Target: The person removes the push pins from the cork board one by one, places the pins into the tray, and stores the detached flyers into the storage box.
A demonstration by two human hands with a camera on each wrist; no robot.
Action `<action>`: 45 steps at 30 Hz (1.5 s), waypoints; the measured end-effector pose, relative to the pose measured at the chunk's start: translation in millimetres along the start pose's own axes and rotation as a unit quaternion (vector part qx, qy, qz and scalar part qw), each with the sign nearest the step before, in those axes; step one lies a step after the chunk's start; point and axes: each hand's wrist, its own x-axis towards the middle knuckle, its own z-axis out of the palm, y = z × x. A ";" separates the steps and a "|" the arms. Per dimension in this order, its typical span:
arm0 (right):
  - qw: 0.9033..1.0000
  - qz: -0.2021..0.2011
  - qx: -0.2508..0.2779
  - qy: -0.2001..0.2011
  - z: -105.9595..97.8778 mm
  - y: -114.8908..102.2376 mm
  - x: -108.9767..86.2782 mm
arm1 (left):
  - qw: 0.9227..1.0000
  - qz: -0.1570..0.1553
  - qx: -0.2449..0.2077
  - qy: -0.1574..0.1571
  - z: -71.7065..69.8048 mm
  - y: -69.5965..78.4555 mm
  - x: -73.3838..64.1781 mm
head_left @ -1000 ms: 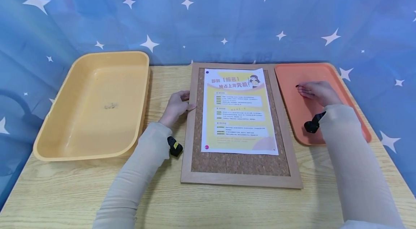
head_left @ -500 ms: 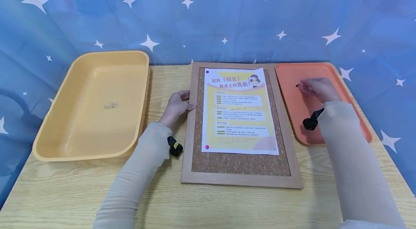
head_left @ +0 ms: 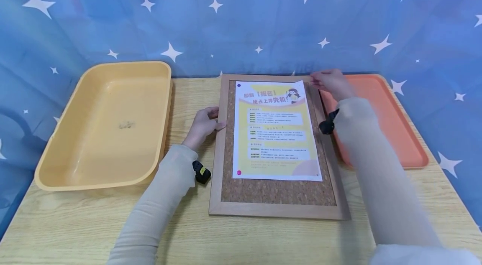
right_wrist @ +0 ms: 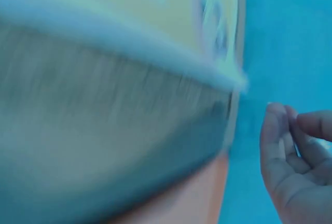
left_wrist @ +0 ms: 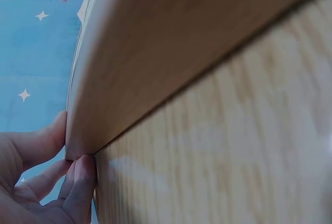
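Observation:
A printed sheet (head_left: 278,148) lies on a cork board (head_left: 260,194) with a wooden frame. A purple pushpin (head_left: 239,85) sits at the sheet's top left corner and a magenta pushpin (head_left: 239,172) at its bottom left. My left hand (head_left: 203,125) grips the frame's left edge, thumb on top and fingers (left_wrist: 83,175) at the side near the table. Over the board's top right corner, my right hand (head_left: 333,83) holds thumb and fingertips together close to the sheet's corner. The small pushpin in this pinch is mostly hidden by the fingers (right_wrist: 275,130).
An orange tray (head_left: 391,123) lies right of the board, partly under my right forearm. A deep yellow bin (head_left: 113,131) stands at the left of the wooden table (head_left: 263,242). A blue curtain (head_left: 256,18) with stars hangs behind.
My right hand has moved left and away from the orange tray to the board's top right corner. The left hand keeps its grip on the frame.

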 end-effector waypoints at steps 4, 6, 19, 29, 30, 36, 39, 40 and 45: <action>1.000 0.006 -0.010 -0.002 40.7 -32.8 -4.7 | 1.000 0.001 -0.005 -0.004 0.5 -0.3 -0.9; 1.000 -0.008 -0.026 -0.014 58.3 -44.9 -11.8 | 1.000 0.005 0.001 -0.004 0.8 -0.2 -1.3; 0.993 -0.043 -0.028 -0.106 132.7 -77.7 -3.3 | 1.000 0.006 -0.008 -0.007 -0.1 -0.2 -0.1; 0.979 -0.106 -0.104 -0.137 154.9 -73.8 4.1 | 1.000 0.015 -0.001 -0.001 -3.1 0.3 3.2; 0.978 -0.112 -0.112 -0.139 156.7 -73.4 3.4 | 1.000 0.014 -0.002 -0.002 -3.1 0.6 2.8; 0.969 -0.124 -0.158 -0.141 168.0 -72.5 4.3 | 1.000 0.013 -0.010 -0.005 -4.0 0.3 -0.5; 0.968 -0.126 -0.163 -0.143 172.1 -72.2 4.2 | 1.000 0.013 -0.009 -0.004 -3.9 0.4 -1.6; 0.969 -0.122 -0.163 -0.143 173.0 -72.0 3.8 | 1.000 0.013 -0.009 -0.004 -3.7 0.5 -1.8; 0.968 -0.117 -0.166 -0.144 175.5 -72.2 2.3 | 1.000 0.010 -0.012 -0.009 -2.4 0.3 -1.6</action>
